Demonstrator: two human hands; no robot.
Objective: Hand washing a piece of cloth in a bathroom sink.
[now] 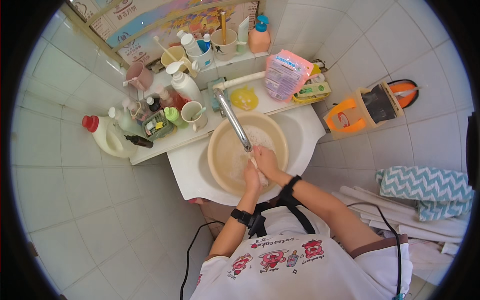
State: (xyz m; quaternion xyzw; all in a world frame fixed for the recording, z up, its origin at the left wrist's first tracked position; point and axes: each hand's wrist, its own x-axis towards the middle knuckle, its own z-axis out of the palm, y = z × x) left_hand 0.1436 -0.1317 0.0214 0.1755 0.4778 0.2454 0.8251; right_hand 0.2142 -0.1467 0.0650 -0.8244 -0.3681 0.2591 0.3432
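A cream plastic basin (221, 172) stands in the white washbasin (187, 168), holding water with suds. Over it my left hand (253, 178) and my right hand (267, 161) are close together, both closed on a wet, pale cloth (262, 179). Part of the cloth hangs below my right hand; the rest is hidden in my fingers. The chrome faucet (234, 122) reaches over the basin, its spout just above my hands. Whether water runs from it I cannot tell.
Behind the washbasin, a ledge (210, 129) holds a yellow soap dish (244, 98), a pink refill pouch (287, 77), cups and pump bottles. A white jug with a red cap (108, 137) stands left. On the right are a wall-mounted holder (363, 108) and folded cloths (423, 183). Black cables hang beside both arms.
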